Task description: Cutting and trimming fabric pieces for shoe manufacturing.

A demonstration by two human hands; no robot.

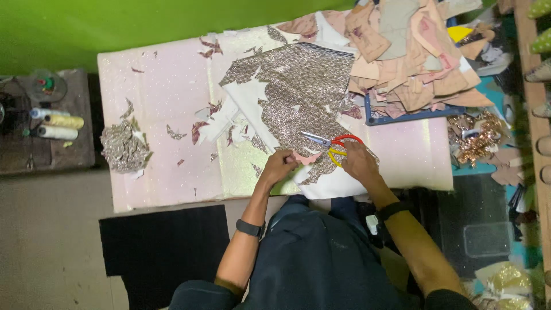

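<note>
Partly hidden under the right hand (360,162), the scissors (330,144) show only their red and yellow loops and their blades, so the fingers inside the handles cannot be made out. Fingertips of the left hand (279,166) are curled down out of sight, pressing the glittery fabric (298,97) just left of centre. At the upper right of the frame, a heap of tan and pink cut pieces (402,51) buries most of a blue tray (413,116).

A pale pink surface (160,115) fills the middle of the frame, strewn with small offcuts, with a crumpled sparkly scrap (122,147) near its left edge. A green wall runs along the top, and thread spools (57,124) lie at the far left (on a dark block).

The scissors lie near centre frame, long axis roughly horizontal, tips pointing left and slightly up, blades a little apart; the right-hand grip is closed around the handles.
</note>
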